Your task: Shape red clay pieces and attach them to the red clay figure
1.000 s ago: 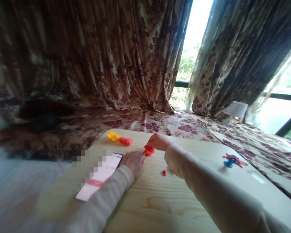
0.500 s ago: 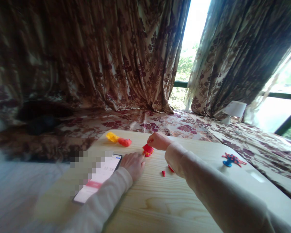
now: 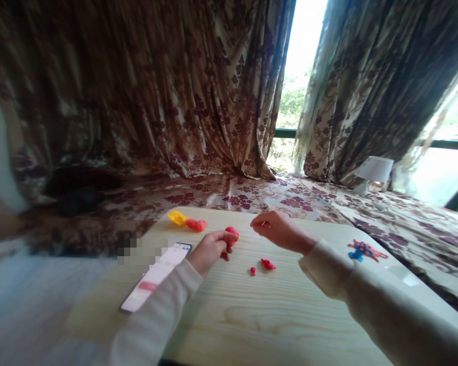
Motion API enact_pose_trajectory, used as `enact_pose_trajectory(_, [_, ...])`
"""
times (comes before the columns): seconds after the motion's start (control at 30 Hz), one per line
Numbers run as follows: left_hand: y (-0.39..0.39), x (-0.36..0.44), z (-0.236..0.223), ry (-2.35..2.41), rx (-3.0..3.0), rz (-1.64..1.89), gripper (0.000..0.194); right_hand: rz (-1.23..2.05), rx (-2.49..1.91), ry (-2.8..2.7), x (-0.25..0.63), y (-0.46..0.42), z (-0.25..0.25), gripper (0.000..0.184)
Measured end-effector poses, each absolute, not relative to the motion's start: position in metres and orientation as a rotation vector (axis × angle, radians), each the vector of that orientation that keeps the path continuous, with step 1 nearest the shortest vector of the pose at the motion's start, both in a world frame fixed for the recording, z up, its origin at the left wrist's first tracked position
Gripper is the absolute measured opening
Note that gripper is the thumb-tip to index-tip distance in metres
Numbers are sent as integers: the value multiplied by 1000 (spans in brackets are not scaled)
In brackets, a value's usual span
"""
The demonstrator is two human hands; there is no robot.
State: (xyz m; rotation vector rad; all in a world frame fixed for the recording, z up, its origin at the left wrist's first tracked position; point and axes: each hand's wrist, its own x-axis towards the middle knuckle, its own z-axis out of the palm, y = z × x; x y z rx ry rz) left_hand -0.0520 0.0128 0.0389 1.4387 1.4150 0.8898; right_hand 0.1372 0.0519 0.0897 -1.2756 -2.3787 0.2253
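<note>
My left hand (image 3: 209, 250) is closed, with its fingertips on a small rounded red modelling clay piece (image 3: 232, 233) that shows a bit of yellow. The fingers partly hide this piece. To its right, my right hand (image 3: 280, 230) hovers over the far part of the table, fingers curled together; whether a small bit sits between them I cannot make out. Nearer me lie a red clay lump (image 3: 268, 264) and a smaller red bit (image 3: 253, 271). The phone (image 3: 156, 279) rests flat beside my left forearm, its screen lit.
Yellow clay (image 3: 177, 218) and an orange-red lump (image 3: 196, 224) lie at the table's far left. A blue and pink clay figure (image 3: 364, 250) stands toward the right edge of the wooden table (image 3: 252, 325). Beyond are a white lamp (image 3: 374, 169) and floral curtains (image 3: 213, 91).
My right hand has moved off the red clay piece, to the right, uncovering the red lump. My left hand has risen from the table and closed on the piece.
</note>
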Motion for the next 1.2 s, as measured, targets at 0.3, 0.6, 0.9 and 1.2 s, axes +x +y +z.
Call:
enact_pose_trajectory(0.3, [21, 43, 29, 1200, 876, 1050, 32, 97, -1121, -2184, 179, 2, 49, 22])
enact_pose_trajectory(0.6, [28, 60, 28, 1228, 748, 1137, 34, 180, -1058, -2023, 182, 21, 29, 15])
enact_pose_trajectory(0.9, [41, 42, 34, 1115, 817, 1004, 20, 280, -1036, -1881, 182, 40, 16, 6])
enact_pose_trajectory(1.2, [39, 41, 16, 998, 841, 1020, 10, 391, -1012, -1819, 183, 36, -4, 8])
